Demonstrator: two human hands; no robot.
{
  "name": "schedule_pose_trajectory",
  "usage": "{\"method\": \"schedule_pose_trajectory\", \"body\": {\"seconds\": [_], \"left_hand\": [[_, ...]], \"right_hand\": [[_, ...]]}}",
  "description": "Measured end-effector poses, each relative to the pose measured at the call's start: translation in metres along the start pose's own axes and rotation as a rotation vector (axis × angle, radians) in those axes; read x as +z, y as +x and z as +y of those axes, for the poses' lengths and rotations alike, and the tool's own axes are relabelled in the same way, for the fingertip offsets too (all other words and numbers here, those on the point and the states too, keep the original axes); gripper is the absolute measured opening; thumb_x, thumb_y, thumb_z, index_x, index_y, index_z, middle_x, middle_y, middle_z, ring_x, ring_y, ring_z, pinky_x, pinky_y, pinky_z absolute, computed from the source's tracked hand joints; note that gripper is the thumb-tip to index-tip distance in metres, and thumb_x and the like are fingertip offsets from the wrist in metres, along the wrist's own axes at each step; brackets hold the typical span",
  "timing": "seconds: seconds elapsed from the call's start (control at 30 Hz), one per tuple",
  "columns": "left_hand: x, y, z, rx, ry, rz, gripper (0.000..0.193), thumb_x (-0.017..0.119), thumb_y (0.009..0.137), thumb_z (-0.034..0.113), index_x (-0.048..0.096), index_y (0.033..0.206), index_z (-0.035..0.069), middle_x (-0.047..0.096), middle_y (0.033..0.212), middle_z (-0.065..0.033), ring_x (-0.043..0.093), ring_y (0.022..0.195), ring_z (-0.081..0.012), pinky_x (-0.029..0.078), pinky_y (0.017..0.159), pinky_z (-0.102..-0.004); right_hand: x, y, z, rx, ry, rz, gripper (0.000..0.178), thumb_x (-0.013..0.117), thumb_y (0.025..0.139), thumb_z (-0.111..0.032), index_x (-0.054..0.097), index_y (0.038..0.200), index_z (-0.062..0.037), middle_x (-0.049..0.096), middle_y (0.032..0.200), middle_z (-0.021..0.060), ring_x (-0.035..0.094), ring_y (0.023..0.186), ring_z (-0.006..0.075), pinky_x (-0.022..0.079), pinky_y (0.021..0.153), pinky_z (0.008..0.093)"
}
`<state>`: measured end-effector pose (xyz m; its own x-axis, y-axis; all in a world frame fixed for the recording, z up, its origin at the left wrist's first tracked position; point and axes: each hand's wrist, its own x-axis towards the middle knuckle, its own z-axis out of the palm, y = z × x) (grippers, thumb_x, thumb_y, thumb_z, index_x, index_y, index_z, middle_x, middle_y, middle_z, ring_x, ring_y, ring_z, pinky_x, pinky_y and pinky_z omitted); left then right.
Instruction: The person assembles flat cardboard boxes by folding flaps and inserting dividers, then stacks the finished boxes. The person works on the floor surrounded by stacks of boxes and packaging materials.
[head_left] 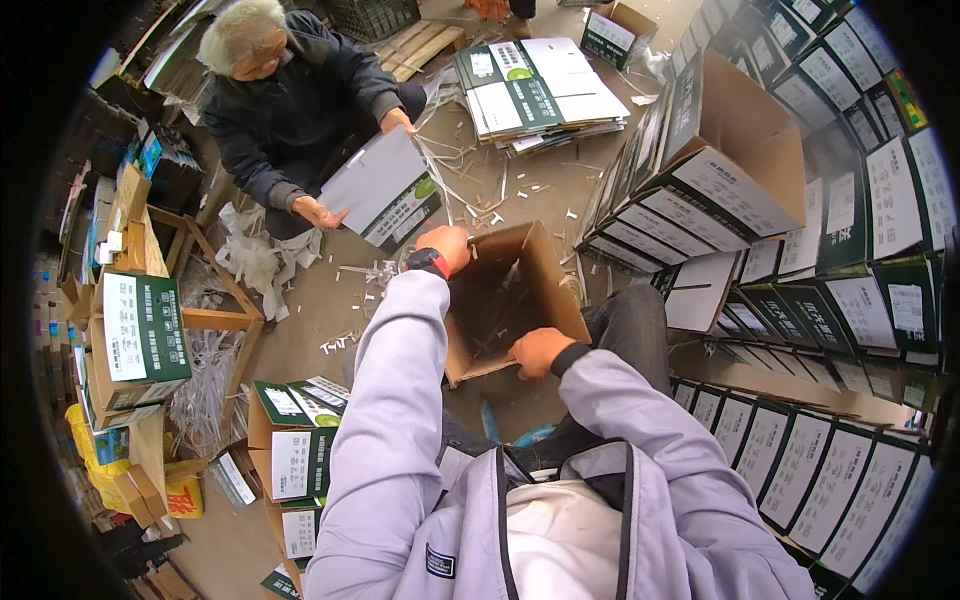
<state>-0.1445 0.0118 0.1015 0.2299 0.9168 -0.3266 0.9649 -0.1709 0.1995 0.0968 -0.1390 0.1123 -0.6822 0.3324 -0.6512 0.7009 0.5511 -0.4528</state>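
An open cardboard box [560, 295], plain brown inside, stands on the floor between my legs. My left hand [447, 247] is closed at the box's far left corner, and a small pale bit shows by its fingertips, too small to name. At the near right, my right hand [537, 352] grips the rim, with fingers inside and the thumb hidden. Across from me a crouching person [285, 110] holds a flat white-and-green carton [385, 190] in both hands, close to my left wrist.
Flattened cartons [540, 90] are piled at the far side. Made-up boxes [690, 190] are stacked along the right. To the left are a wooden frame [215, 320], clear plastic wrap [250, 255] and more cartons [295, 460]. Small white T-shaped pieces [340, 343] litter the floor.
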Motion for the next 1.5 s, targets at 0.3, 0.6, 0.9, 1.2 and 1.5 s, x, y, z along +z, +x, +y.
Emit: {"method": "schedule_pose_trajectory", "body": {"seconds": [0.3,0.6,0.9,1.2,1.5], "left_hand": [[0.116,-0.044,0.026,-0.068,0.168,0.291,0.066,0.057,0.099,0.018,0.038,0.162,0.011,0.037,0.164,-0.025,0.034,0.153,-0.0415,0.022,0.121,-0.0694],[0.093,-0.01,-0.005,0.022,-0.003,0.031,0.095,0.062,0.098,0.059,0.022,0.17,0.013,0.018,0.176,-0.0219,0.011,0.163,-0.0408,0.004,0.128,-0.0656],[0.115,-0.015,0.055,-0.232,0.215,0.166,0.1,0.082,0.083,0.056,0.038,0.163,0.015,0.055,0.148,-0.0161,0.055,0.123,-0.0305,0.034,0.11,-0.0587],[0.199,-0.077,0.088,-0.192,-0.078,0.034,0.091,0.07,0.095,0.039,0.026,0.169,0.012,0.02,0.176,-0.0193,0.017,0.163,-0.0386,0.012,0.127,-0.0669],[0.232,-0.074,0.089,-0.309,-0.174,-0.013,0.085,0.07,0.095,0.038,0.034,0.165,0.006,0.022,0.175,-0.0213,0.02,0.162,-0.0399,0.018,0.126,-0.0661]], "right_hand": [[-0.039,0.062,0.038,0.209,0.096,-0.02,0.083,0.087,0.067,-0.07,0.079,0.119,-0.0053,0.079,0.112,0.018,0.075,0.108,0.0338,0.056,0.095,0.0463],[0.03,0.034,0.012,0.162,-0.253,0.613,0.091,0.078,0.086,-0.056,0.049,0.152,-0.0013,0.044,0.159,0.0229,0.041,0.146,0.0496,0.039,0.111,0.0685],[0.051,0.078,0.062,0.008,-0.07,0.656,0.028,0.062,0.092,-0.014,0.069,0.118,-0.0079,0.066,0.123,0.0097,0.062,0.12,0.0328,0.051,0.096,0.0485],[0.08,0.122,0.097,0.456,0.14,0.666,0.014,0.071,0.089,-0.018,0.069,0.098,-0.0077,0.069,0.104,0.014,0.068,0.1,0.0342,0.056,0.081,0.047],[-0.038,-0.016,0.0,-0.039,0.29,1.041,0.033,0.075,0.087,-0.012,0.068,0.119,-0.0061,0.067,0.119,0.013,0.064,0.108,0.0359,0.052,0.093,0.0464]]}}
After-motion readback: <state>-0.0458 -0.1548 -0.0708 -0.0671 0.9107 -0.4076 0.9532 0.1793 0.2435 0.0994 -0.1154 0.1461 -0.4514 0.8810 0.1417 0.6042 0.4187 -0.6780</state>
